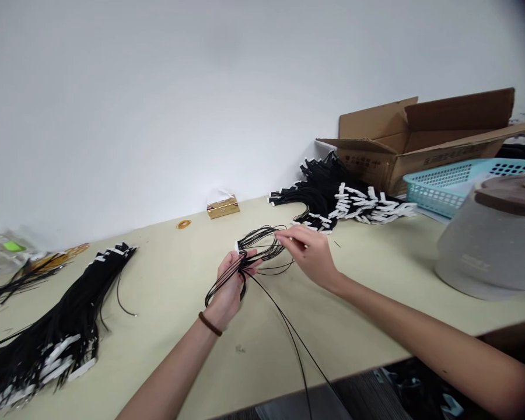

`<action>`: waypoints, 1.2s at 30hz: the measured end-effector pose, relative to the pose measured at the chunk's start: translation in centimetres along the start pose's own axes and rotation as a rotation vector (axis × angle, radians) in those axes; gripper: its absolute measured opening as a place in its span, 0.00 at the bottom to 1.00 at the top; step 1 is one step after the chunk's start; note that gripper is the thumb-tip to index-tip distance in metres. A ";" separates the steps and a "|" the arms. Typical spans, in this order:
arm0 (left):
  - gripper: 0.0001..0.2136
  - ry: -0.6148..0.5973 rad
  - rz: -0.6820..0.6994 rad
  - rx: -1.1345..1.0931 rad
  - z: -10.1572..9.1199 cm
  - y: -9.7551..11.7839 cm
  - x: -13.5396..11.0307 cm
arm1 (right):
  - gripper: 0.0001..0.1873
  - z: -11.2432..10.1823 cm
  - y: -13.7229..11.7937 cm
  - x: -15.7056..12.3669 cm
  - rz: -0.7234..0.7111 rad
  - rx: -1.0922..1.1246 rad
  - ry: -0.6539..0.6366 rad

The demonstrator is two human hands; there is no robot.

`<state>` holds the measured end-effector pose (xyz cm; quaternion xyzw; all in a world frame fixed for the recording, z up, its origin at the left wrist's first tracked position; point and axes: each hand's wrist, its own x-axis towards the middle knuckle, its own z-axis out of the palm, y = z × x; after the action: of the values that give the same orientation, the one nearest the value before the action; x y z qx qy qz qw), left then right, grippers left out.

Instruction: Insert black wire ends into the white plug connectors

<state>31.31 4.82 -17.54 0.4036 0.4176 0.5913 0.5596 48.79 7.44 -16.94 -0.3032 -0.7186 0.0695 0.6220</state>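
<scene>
A looped bundle of thin black wires (244, 262) lies across the palm of my left hand (228, 289), whose fingers curl around it from below. At the bundle's upper left end sits a white connector (237, 247). Its loops spread up and to the right toward my right hand (310, 252). There, thumb and forefinger are pinched together at the far edge of the loops, on a black wire. Two loose wire ends trail down from my left hand past the table's front edge. How many strands the right fingers hold is too small to tell.
On the pale table (170, 326), a black wire pile (65, 315) with white connectors lies left. Another wire pile (324, 186) is at back right, near a cardboard box (370, 169), a turquoise basket (437, 195) and a grey translucent container (485, 245). A gold tissue box (223, 208) stands by the wall.
</scene>
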 end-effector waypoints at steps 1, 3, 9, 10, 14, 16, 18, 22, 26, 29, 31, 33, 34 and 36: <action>0.14 -0.003 0.004 -0.002 0.0 0.0 0.0 | 0.08 0.2 -0.1 -0.2 -0.077 -0.041 -0.034; 0.14 0.003 0.008 -0.003 0.0 0.0 0.0 | 0.08 0.4 -0.1 -0.5 -0.182 -0.099 -0.091; 0.14 0.012 0.018 0.014 0.2 0.1 0.0 | 0.06 0.5 0.3 -0.9 -0.217 -0.095 -0.187; 0.14 0.009 0.020 0.017 0.2 0.1 0.0 | 0.06 0.5 0.3 -0.9 -0.210 -0.093 -0.192; 0.13 0.007 0.019 0.030 0.3 0.1 -0.1 | 0.05 0.5 0.4 -1.0 -0.186 -0.098 -0.204; 0.13 0.002 0.027 0.041 0.4 0.1 -0.1 | 0.06 0.5 0.3 -1.0 -0.181 -0.094 -0.212; 0.13 -0.008 0.034 0.052 0.3 0.0 -0.1 | 0.06 0.6 0.3 -1.0 -0.176 -0.086 -0.224; 0.14 -0.032 0.067 0.083 0.2 -0.2 0.0 | 0.06 0.6 0.2 -1.0 -0.157 -0.085 -0.239; 0.15 -0.038 0.091 0.113 0.1 -0.2 0.1 | 0.07 0.5 0.2 -1.0 -0.118 -0.086 -0.280; 0.15 -0.051 0.120 0.128 0.2 -0.1 0.0 | 0.07 0.4 0.2 -0.9 -0.105 -0.098 -0.294; 0.15 -0.057 0.127 0.125 0.3 -0.1 -0.1 | 0.08 0.3 0.1 -0.8 -0.100 -0.107 -0.305; 0.15 -0.062 0.127 0.123 0.3 0.0 -0.1 | 0.09 0.3 0.0 -0.8 -0.097 -0.109 -0.314; 0.15 -0.066 0.128 0.127 0.3 0.0 -0.1 | 0.09 0.2 0.0 -0.8 -0.096 -0.108 -0.318; 0.15 -0.076 0.134 0.133 0.3 0.0 -0.1 | 0.10 0.2 0.0 -0.8 -0.097 -0.106 -0.326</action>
<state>31.62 4.73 -17.45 0.4890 0.4063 0.5826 0.5064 48.58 7.07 -17.62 -0.2852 -0.8263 0.0496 0.4832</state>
